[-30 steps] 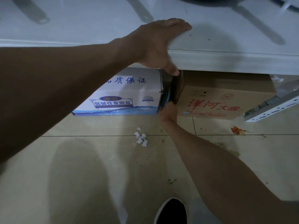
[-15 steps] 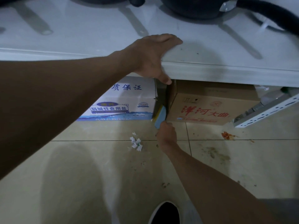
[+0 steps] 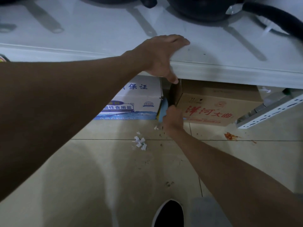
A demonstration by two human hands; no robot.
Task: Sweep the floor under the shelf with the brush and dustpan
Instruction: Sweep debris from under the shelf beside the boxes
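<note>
Two cartons parked low down, pans up top

White-and-blue carton [image 3: 141, 102] on the left and a brown carton [image 3: 213, 108] with red characters on the right – side by side, narrow gap between them. A white slotted metal rail [image 3: 270, 110] lies tilted just right of the brown one, with a red smear [image 3: 230, 136] in front. A black pan [image 3: 201, 9] sits above – its long handle [image 3: 275, 18] runs off right.

The beige tiled floor [image 3: 98, 177] carries a white-and-blue carton [image 3: 139, 102] and, just right of it, a brown carton [image 3: 213, 108], both under the white shelf [image 3: 229, 72]. Nearer lie white paper scraps [image 3: 140, 143], dark crumbs [image 3: 169, 183] and, at right, a red smear [image 3: 229, 136]. Dark pans [image 3: 201, 9] sit on the shelf's far side.
</note>
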